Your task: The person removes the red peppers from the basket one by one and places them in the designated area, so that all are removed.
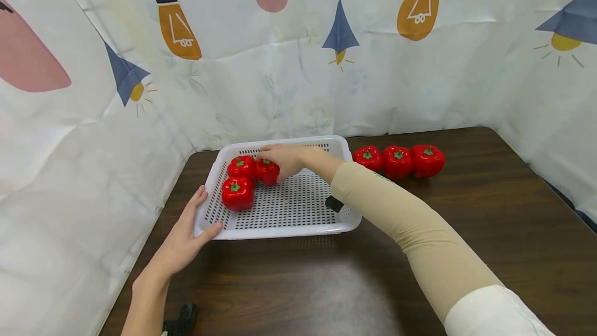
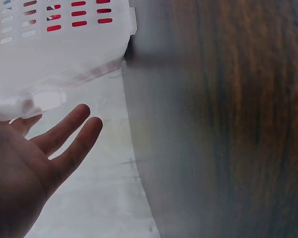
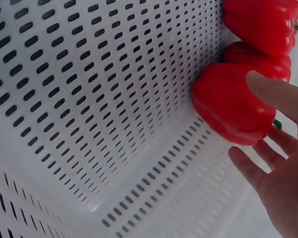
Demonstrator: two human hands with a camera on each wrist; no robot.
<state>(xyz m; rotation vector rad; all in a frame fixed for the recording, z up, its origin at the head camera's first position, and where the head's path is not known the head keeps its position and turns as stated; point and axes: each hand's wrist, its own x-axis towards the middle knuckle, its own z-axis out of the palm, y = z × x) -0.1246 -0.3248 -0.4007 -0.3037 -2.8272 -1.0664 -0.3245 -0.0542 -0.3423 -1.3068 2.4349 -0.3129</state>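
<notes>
A white perforated basket (image 1: 289,231) stands on the table with three red bell peppers in its left part. My right hand (image 1: 285,161) is inside it, holding the right-hand bell pepper (image 1: 267,172). The right wrist view shows the thumb (image 3: 275,91) against this pepper's side and the fingers around its stem end. A second bell pepper (image 1: 241,167) sits beside it at the back left, and a third bell pepper (image 1: 238,194) sits nearer the front. At the basket's left front corner rests my left hand (image 1: 184,235), thumb on the rim; several fingers are straight and spread in the left wrist view.
Right of the basket, three more red bell peppers stand in a row: a near one (image 1: 368,158), a middle one (image 1: 397,162) and a far one (image 1: 426,161). The dark wooden table (image 1: 298,284) borders a patterned white curtain (image 1: 280,82) at back and sides.
</notes>
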